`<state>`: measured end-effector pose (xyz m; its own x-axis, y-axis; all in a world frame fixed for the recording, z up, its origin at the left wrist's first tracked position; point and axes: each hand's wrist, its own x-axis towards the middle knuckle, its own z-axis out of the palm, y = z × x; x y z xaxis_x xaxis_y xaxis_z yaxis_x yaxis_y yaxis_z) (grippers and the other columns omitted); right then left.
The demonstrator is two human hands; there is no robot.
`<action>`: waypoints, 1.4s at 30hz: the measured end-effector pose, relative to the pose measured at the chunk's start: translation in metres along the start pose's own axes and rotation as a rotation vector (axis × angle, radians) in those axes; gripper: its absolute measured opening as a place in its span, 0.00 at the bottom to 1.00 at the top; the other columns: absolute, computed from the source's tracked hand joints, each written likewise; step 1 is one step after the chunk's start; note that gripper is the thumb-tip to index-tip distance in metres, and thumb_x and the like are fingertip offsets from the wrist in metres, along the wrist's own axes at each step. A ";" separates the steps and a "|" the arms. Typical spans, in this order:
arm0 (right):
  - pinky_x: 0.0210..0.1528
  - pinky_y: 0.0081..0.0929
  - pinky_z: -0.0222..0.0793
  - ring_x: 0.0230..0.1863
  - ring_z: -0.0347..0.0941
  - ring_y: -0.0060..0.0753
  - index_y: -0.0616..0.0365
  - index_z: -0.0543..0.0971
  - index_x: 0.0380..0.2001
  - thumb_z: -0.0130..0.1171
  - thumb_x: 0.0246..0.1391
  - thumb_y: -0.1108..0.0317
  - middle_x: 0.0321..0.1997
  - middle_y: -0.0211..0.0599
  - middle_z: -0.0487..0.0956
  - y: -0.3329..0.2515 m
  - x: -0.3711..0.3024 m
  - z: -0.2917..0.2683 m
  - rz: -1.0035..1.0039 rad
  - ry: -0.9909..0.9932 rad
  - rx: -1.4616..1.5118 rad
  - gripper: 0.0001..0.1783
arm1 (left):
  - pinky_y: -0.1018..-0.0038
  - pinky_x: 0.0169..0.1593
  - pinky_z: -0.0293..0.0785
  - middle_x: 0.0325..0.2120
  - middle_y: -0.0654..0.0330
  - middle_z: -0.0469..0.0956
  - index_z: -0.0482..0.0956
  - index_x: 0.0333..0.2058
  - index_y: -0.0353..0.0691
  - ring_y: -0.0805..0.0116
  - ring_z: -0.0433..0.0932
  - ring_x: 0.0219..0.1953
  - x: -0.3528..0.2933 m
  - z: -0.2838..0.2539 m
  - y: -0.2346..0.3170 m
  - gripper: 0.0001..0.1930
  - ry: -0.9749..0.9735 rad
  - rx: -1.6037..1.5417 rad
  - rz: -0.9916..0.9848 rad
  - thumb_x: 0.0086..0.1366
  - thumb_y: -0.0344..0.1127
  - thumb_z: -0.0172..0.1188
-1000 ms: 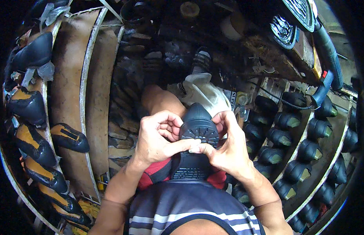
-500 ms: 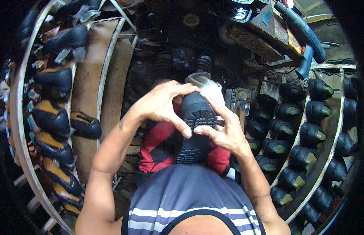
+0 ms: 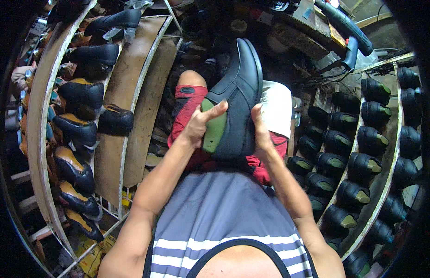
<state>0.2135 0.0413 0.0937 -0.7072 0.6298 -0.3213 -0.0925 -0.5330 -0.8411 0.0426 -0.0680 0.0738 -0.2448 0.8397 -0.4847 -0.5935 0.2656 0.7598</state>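
Note:
A black ankle boot (image 3: 236,92) with a green patch at its heel side is held over my lap, toe pointing away from me and its side turned up. My left hand (image 3: 203,121) grips it at the green part, thumb lying across the upper. On the other side my right hand (image 3: 261,127) presses against the sole edge near the heel, its thumb upward and the remaining fingers hidden behind the boot. The boot's shaft end sits close to my shirt. A white cloth (image 3: 276,107) covers my right knee.
At the left, a slanted rack (image 3: 114,113) bears black shoe uppers with tan undersides (image 3: 76,127). Several black shoes with greenish heels (image 3: 365,162) fill the rack at the right. A blue heat-gun-like tool (image 3: 351,34) rests on a cluttered bench at the upper right.
The boot has been turned from sole-up to side-up, showing its upper and green heel part. Both hands have moved from the sole to its two sides, nearer my body.

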 end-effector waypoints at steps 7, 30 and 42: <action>0.74 0.35 0.67 0.69 0.74 0.34 0.57 0.59 0.81 0.34 0.79 0.32 0.72 0.43 0.75 0.053 0.035 -0.047 -0.021 -0.045 0.018 0.45 | 0.52 0.61 0.84 0.54 0.50 0.86 0.80 0.61 0.35 0.52 0.88 0.54 0.043 -0.022 -0.055 0.25 -0.145 -0.442 -0.125 0.72 0.42 0.69; 0.62 0.44 0.83 0.62 0.82 0.47 0.59 0.70 0.73 0.39 0.63 0.14 0.67 0.53 0.79 0.085 0.079 -0.047 0.291 0.298 0.122 0.60 | 0.66 0.65 0.75 0.59 0.48 0.79 0.59 0.76 0.37 0.58 0.80 0.59 0.104 -0.020 -0.079 0.56 0.274 0.052 -0.080 0.57 0.53 0.83; 0.66 0.38 0.78 0.61 0.82 0.42 0.61 0.74 0.69 0.43 0.69 0.22 0.64 0.49 0.81 0.107 0.086 -0.055 0.183 0.397 0.110 0.51 | 0.64 0.64 0.77 0.61 0.39 0.77 0.53 0.74 0.27 0.53 0.81 0.60 0.108 -0.023 -0.083 0.68 0.320 0.096 -0.140 0.48 0.56 0.88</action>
<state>0.1814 0.0697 -0.0475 -0.3969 0.6759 -0.6210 -0.0802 -0.6995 -0.7101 0.0478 -0.0100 -0.0512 -0.4029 0.6049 -0.6869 -0.5675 0.4237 0.7060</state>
